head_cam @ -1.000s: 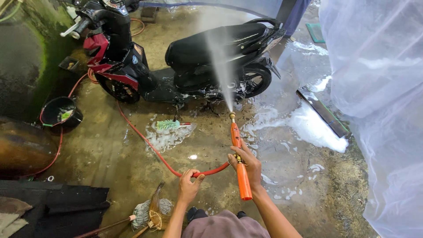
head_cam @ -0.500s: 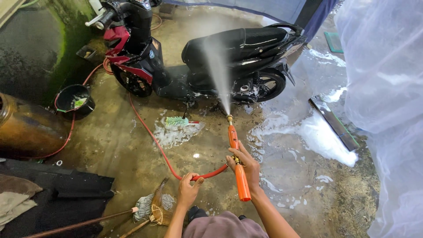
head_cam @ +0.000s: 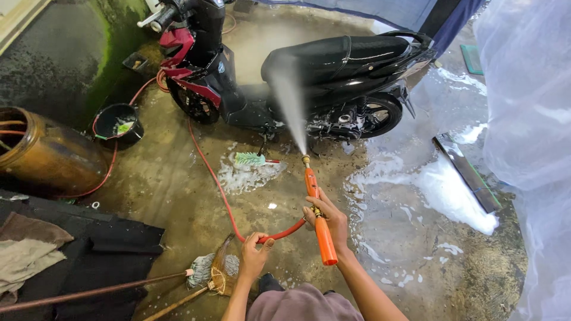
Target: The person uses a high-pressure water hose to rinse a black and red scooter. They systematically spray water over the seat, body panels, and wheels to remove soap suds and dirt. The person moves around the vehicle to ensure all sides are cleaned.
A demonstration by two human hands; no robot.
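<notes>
Fingers (head_cam: 266, 241) of my left hand (head_cam: 256, 257) are curled tight around the red hose (head_cam: 209, 172), which runs from the scooter's (head_cam: 309, 77) front wheel, past the black bucket (head_cam: 117, 123) left of it. My right hand (head_cam: 328, 220) is wrapped around the orange spray wand (head_cam: 316, 209) (thumb on top). Its long axis runs up and slightly left, brass nozzle aimed at the scooter's seat, spray hitting below it. A green brush (head_cam: 251, 159) lies in foam beneath the scooter.

Wet concrete floor (head_cam: 178, 196); mossy dark wall (head_cam: 65, 65); translucent plastic sheeting (head_cam: 529, 119) at right
</notes>
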